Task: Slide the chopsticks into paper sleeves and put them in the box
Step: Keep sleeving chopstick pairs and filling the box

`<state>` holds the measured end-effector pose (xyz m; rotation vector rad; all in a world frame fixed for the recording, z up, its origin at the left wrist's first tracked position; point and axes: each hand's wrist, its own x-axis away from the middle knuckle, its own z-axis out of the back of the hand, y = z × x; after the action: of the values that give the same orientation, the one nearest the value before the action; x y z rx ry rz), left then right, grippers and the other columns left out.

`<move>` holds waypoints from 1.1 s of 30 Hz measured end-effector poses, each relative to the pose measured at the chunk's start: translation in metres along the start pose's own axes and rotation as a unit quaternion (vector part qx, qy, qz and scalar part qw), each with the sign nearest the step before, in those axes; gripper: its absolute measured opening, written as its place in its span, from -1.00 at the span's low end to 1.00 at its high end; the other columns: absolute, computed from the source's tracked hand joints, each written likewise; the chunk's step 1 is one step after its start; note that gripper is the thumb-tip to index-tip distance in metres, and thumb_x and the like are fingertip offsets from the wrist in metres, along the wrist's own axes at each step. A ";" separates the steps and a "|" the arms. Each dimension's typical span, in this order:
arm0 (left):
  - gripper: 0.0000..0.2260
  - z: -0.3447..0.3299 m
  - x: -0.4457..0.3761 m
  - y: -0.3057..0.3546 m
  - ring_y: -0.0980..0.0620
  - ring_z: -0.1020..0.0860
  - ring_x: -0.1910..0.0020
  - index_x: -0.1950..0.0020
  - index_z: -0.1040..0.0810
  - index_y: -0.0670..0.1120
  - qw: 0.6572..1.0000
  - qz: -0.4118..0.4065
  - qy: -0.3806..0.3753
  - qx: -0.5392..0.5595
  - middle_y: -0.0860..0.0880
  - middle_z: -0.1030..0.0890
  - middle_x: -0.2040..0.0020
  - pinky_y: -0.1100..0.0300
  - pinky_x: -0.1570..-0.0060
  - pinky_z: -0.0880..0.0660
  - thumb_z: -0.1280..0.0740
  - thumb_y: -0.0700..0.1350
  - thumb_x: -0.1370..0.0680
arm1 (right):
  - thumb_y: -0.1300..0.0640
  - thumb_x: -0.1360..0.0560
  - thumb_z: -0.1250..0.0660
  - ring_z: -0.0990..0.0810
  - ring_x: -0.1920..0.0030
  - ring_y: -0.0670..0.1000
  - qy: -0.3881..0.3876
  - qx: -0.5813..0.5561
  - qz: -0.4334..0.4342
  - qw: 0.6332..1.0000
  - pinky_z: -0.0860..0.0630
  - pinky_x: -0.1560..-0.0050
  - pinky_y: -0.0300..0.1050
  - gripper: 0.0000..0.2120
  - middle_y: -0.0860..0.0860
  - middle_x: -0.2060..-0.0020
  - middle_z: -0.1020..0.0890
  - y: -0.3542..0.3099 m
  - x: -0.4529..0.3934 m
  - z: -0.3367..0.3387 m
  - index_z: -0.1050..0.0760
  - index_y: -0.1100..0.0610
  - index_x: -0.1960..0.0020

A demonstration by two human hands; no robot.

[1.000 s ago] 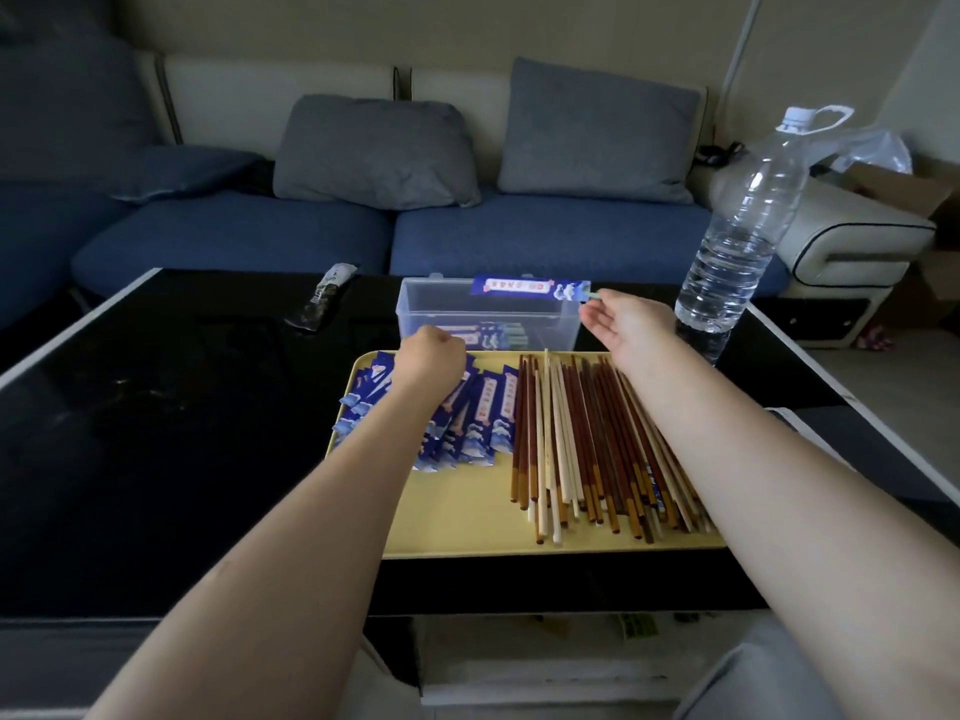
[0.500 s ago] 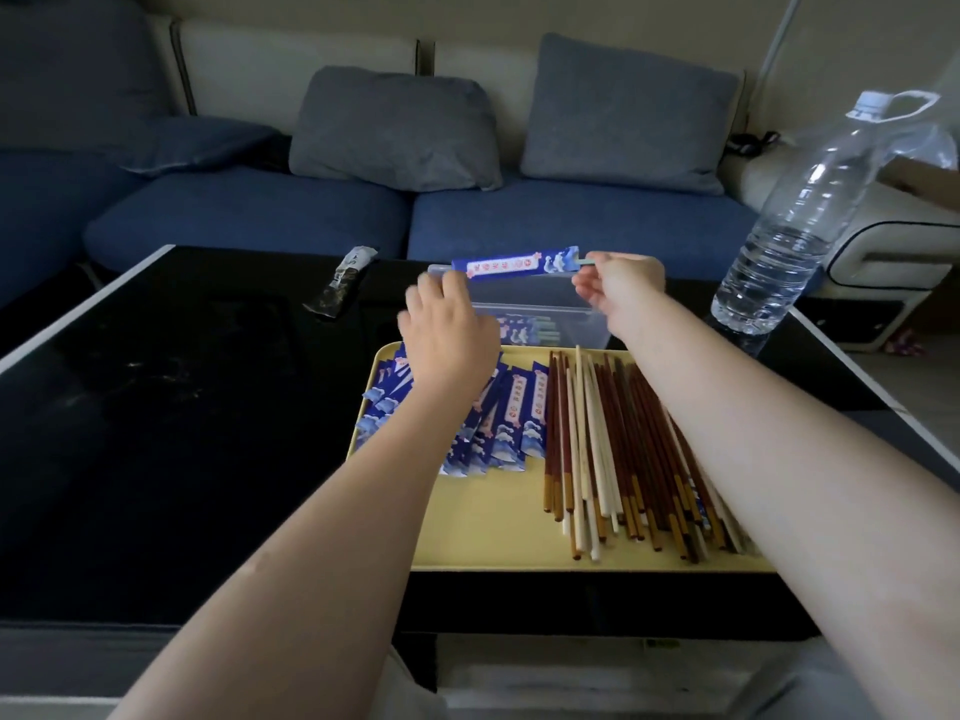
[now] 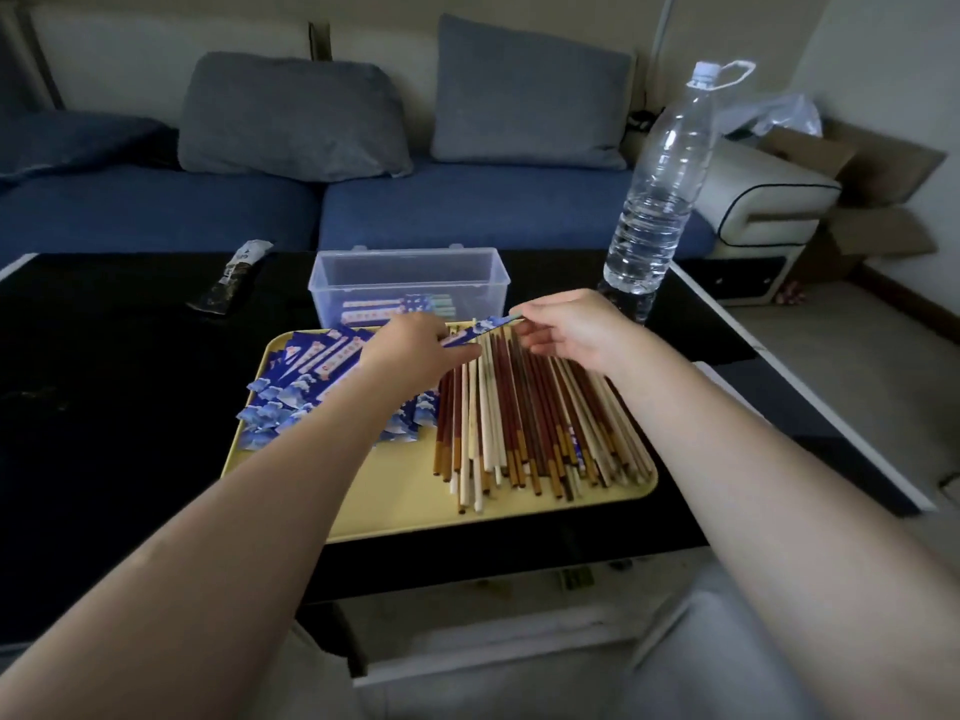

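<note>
Both hands have dropped back from above the box [image 3: 408,283] to the far edge of the tray [image 3: 395,504] at frame centre, bringing the sleeved pair [image 3: 480,327] with them. That pair now hangs just over the loose chopsticks [image 3: 535,407], slanting up toward the right. Left hand [image 3: 415,356] grips its lower end, fingers curled round the paper; right hand [image 3: 566,327] pinches the bare tip poking out of the sleeve between thumb and forefinger, the other fingers loosely spread. Empty sleeves [image 3: 306,376] lie fanned across the tray's left half, chopsticks in brown and pale wood fill its right half, and a few wrapped pairs already rest inside the clear box just beyond the tray, upper centre. A tall bottle [image 3: 662,189] stands to the upper right on the dark surface [image 3: 104,387], and a small packet [image 3: 234,275] lies at upper left. The sticks look light, stiff and smooth, likely to slip lengthwise out of a thin paper sleeve that creases or tears if squeezed hard; the safest hold appears to be on the sleeve's middle with the sticks pinched through it, keeping the open end level or upward on the way to the box. Whether the pair is fully seated in its sleeve cannot be told from this view.
</note>
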<state>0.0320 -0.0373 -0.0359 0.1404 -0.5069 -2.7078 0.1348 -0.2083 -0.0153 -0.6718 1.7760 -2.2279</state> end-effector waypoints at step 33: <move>-0.84 -0.025 0.002 0.026 0.01 -0.58 0.49 0.12 -0.51 -0.21 0.971 0.083 -0.189 0.122 -0.10 -0.59 0.39 0.18 0.44 -0.54 -0.35 -0.15 -0.59 | 0.04 -0.65 -0.21 -0.54 0.52 -0.04 -0.061 0.535 -0.070 0.840 -0.40 0.59 -0.26 -0.69 0.10 0.27 -0.58 0.026 0.023 0.024 -0.42 0.23 -0.28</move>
<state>0.0435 -0.0692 -0.0499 -0.3455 -0.9190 -2.5024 0.1235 -0.2450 -0.0309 -0.6245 0.2232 -2.6653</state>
